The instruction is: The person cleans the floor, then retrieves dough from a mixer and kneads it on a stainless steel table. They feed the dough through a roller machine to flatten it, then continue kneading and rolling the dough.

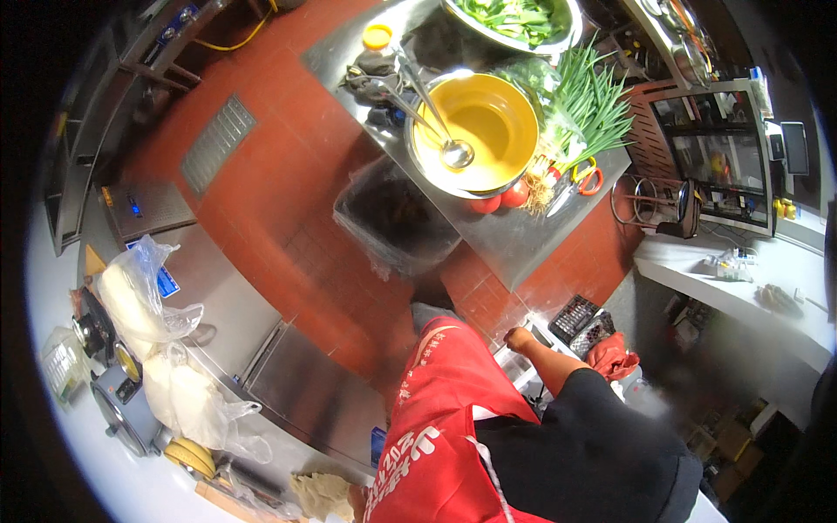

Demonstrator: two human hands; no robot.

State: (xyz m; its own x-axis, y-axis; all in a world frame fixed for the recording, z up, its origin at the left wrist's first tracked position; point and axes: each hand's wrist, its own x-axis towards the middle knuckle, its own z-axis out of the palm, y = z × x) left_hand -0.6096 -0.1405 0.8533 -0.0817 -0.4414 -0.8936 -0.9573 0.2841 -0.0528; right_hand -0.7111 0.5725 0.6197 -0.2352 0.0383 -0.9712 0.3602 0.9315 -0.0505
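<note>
My right hand is out to the right of the red apron, its fingers curled in and nothing showing in them. It appears above a white frame, and I cannot tell whether it touches that. Of my left arm only a sliver of skin shows at the lower edge, beside crumpled brown paper; its fingers are hidden. Ahead, on a steel table, stands a yellow-looking basin with a ladle in it. Spring onions, tomatoes and red-handled scissors lie beside it.
A bin lined with clear plastic stands on the red tiled floor by the table. Bagged white goods and a lidded pot crowd the left counter. Black crates are at right. A bowl of greens is farther off.
</note>
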